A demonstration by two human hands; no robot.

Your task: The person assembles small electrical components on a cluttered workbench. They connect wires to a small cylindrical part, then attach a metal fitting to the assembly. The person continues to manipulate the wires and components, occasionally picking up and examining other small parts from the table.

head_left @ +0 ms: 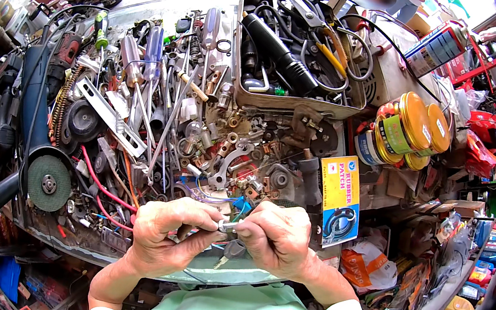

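Note:
My left hand point(168, 233) and my right hand point(277, 238) meet at the bench's near edge, fingers pinched. Between their fingertips is a small silver cylindrical metal part point(226, 226), gripped from both sides. Just below it, by my right fingers, a key with a dark head point(234, 249) shows; whether it is attached to the part or hangs from my right hand I cannot tell. Beyond my hands lie a flat metal wrench-like piece point(226, 168), thin coloured wires and many small brass and steel fittings.
A blue angle grinder point(37, 119) with a green disc lies at left, near several screwdrivers point(153, 53). A metal box point(296, 105) of tools stands at the back. To the right are a yellow-and-blue patch box point(339, 201) and gold-lidded cans point(415, 121). People are in the background.

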